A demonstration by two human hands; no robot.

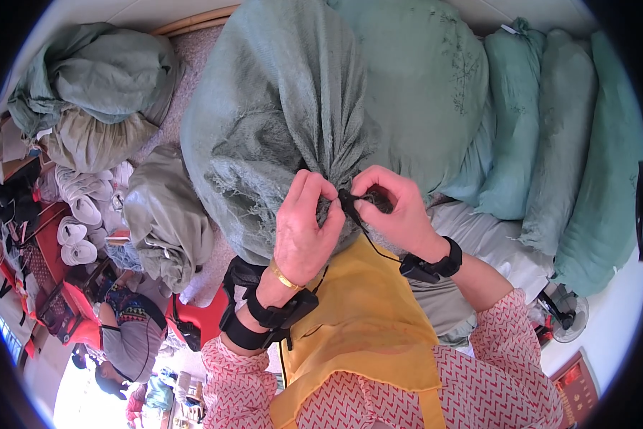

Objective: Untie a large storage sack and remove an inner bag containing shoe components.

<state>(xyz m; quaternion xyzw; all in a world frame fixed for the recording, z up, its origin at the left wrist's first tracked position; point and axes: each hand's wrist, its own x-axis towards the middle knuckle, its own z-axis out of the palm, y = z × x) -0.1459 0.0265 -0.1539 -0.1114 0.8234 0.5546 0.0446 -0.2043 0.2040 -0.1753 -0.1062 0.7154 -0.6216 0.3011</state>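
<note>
A big grey-green woven sack (264,129) stands in front of me, its cloth gathered into folds at the near side. Both hands are at that gathered neck, with a black cord (349,206) between them. My left hand (303,229) pinches with thumb and forefinger at the left of the cord and cloth. From the right, my right hand (400,211) grips the cord between curled fingers and thumb. A thin loose end of it hangs down over my yellow apron (368,293). Exactly how the cord runs round the neck is hidden by my fingers.
Green filled sacks (421,93) lean close behind and to the right. More bundles (168,214) lie on the floor at left, beside white shoes (78,239). A red stool (200,314) stands at my left; a person (132,339) sits beyond. A fan (570,318) is at right.
</note>
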